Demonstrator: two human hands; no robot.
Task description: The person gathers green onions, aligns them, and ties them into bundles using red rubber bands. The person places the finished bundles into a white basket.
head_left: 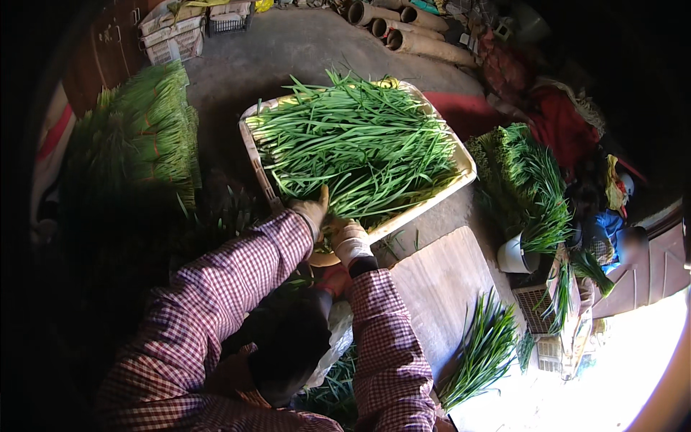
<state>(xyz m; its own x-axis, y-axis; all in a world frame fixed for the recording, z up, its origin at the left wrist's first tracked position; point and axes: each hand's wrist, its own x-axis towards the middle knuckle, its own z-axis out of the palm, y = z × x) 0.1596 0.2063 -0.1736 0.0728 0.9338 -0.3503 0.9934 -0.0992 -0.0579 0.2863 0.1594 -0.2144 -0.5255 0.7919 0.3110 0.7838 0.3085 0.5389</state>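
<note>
A pale, shallow crate (458, 181) stands in front of me, heaped with long flat green leaves that look like garlic chives (360, 137). Both my hands reach to its near edge. My left hand (312, 210) presses in at the near left part of the heap, thumb stretched upward; its other fingers are hidden by the leaves and the hand itself. Close beside it, my right hand (348, 236) has a pale wrapping around its back and wrist. Its fingers bend down among the stalks at the rim, mostly out of sight.
Banded bundles of chives (147, 133) are stacked at the left. A flat board (443, 277) lies at the near right, with loose chives (481, 353) on it. More chives (533, 183) and a white bucket (512, 255) stand at the right, near a person in blue (612, 234). Pipes (432, 49) lie behind.
</note>
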